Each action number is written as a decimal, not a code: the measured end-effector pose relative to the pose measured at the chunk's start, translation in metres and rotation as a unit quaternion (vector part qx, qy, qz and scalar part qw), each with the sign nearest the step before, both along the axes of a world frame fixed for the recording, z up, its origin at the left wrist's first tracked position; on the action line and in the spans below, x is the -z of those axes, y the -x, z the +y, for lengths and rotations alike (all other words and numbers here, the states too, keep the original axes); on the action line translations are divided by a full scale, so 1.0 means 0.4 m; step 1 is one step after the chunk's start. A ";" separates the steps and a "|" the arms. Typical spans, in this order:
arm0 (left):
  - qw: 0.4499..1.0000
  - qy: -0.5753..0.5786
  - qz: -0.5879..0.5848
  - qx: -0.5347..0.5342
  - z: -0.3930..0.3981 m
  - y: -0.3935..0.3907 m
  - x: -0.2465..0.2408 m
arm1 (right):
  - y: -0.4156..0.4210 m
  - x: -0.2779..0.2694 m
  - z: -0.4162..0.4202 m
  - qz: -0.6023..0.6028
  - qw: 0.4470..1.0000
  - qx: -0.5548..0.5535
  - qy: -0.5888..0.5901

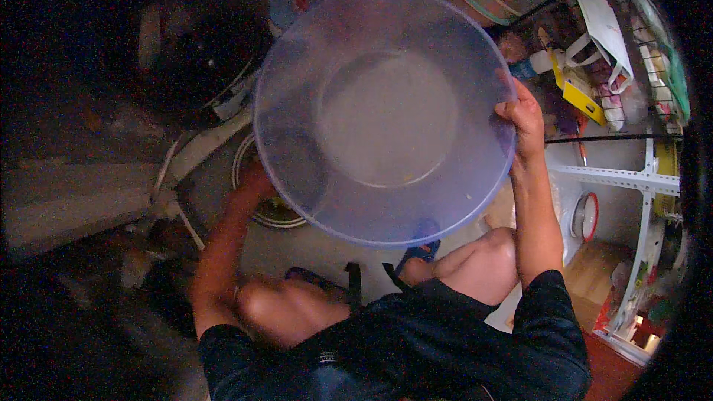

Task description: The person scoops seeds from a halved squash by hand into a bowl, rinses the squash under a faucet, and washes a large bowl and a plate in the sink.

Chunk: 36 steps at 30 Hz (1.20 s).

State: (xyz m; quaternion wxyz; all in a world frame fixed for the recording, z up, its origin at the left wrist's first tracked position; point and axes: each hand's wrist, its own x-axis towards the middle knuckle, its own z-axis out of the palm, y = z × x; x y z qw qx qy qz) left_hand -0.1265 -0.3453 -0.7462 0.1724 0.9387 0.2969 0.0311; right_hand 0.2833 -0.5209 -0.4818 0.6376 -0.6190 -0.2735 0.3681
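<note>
A large translucent bluish plastic basin is held up in front of me, and I look into its round bottom. My right hand grips its right rim, thumb on the inside and fingers seen faintly through the wall. My left hand is dark and blurred beside the basin's lower left edge. The basin partly covers its fingers, so I cannot tell whether they touch it. Below that hand, a round vessel with a pale rim rests on the floor, mostly hidden by the basin.
On the right stands a white perforated metal rack. A black wire shelf above it holds a white bag and packaged items. A red-rimmed round container sits lower down. My bent legs and sandal are below the basin. The left side is very dark.
</note>
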 end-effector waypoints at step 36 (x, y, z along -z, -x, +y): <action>0.688 0.355 -0.284 -0.566 -0.481 0.032 -0.935 | 0.026 -0.649 -0.265 0.233 0.968 0.034 0.088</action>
